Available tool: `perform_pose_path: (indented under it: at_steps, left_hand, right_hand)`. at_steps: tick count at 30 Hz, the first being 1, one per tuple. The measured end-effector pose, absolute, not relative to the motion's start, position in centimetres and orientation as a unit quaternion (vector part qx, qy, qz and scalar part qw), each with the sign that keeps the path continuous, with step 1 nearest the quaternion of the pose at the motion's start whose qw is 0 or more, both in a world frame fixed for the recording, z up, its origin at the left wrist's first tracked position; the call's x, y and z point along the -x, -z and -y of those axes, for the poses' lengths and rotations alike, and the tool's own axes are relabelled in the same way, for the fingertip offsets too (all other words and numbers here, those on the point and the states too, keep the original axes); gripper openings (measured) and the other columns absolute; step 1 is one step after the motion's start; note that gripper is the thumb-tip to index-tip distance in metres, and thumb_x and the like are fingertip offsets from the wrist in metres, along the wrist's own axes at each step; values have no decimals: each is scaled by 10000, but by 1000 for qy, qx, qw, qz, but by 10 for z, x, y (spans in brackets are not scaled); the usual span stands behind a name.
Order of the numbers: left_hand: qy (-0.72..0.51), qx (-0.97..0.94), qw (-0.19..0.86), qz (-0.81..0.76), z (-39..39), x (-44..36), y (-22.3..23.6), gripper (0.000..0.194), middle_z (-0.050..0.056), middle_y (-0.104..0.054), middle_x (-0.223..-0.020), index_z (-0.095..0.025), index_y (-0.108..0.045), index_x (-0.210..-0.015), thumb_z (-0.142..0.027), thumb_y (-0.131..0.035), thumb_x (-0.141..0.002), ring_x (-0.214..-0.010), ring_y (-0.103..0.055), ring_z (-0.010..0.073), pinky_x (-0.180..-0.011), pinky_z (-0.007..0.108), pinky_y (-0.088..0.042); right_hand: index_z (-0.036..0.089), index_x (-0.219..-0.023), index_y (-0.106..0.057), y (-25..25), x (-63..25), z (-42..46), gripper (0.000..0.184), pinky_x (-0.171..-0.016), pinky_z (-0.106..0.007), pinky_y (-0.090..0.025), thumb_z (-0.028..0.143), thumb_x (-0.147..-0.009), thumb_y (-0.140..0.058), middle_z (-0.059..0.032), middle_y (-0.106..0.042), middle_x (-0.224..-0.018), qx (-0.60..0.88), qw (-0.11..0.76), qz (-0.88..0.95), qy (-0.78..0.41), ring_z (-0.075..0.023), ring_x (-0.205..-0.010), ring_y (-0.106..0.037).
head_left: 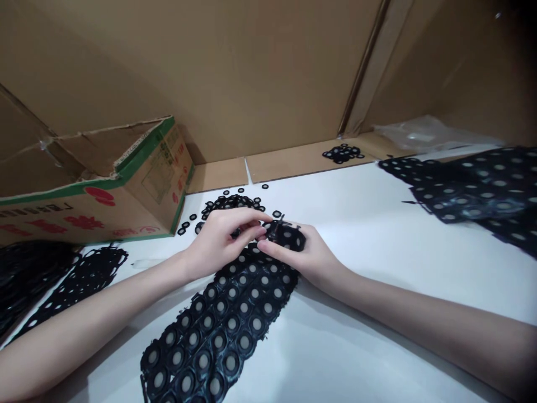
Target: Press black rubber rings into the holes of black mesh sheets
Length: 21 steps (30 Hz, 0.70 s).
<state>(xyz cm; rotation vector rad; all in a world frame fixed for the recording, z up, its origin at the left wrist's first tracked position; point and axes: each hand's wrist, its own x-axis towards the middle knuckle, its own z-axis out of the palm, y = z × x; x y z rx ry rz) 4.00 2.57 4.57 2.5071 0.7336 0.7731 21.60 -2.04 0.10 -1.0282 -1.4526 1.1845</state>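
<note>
Sheet [221,321], lower centre, is pinched closely by left hand [218,238] and right hand [319,257]; by uneven pulling, it may be torn.

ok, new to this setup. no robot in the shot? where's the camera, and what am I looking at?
No robot: these are a person's bare hands, seen from a camera worn on the head, looking forward and down. It's the only view. On the white surface lies a black sheet with rows of pale dots. The right hand holds its curled far end; the left hand has its fingertips there too, though what they pinch is too small to tell. Behind the left hand is a pile of small black rings. A cardboard box stands on the left; more black sheets lie on the right.
</note>
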Motion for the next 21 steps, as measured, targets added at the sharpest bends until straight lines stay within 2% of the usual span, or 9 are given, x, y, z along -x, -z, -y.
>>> perform_pose_path:
  at_steps: [3,8,14,21]
  left_hand:
    - [-246,-924,166,-241,-27,-39,-48,142,37,-679,-887,-156,-633,-995,-182,-515,-918,-790,-615,127,-737,221,-459]
    - [-211,-939,154,-222,-30,-38,-48,125,46,-665,-914,-147,-583,-982,-161,-469,-933,-819,-617,131,-738,215,-460]
    - [-227,-941,160,-192,-31,-38,-44,115,49,-670,-905,-151,-567,-987,-170,-468,-932,-817,-626,141,-719,218,-462]
    - [-269,-921,198,-201,-33,-41,-34,162,33,-634,-793,-146,-570,-870,-155,-422,-936,-720,-586,127,-664,216,-436]
  right_hand:
    - [169,-803,-640,-1,-216,22,210,-674,-263,-432,379,-794,-649,-12,-639,-783,424,466,600,-492,-152,-743,-560]
    - [166,-716,-586,-3,-216,24,252,-583,-245,-357,398,-801,-633,21,-512,-651,426,449,597,-510,-119,-638,-456]
    - [179,-641,-504,-6,-216,25,309,-590,-248,-336,417,-803,-614,30,-436,-636,415,450,600,-515,-115,-635,-405]
    - [182,-616,-467,-7,-215,26,363,-573,-254,-303,459,-807,-603,35,-387,-623,416,438,602,-523,-111,-623,-365]
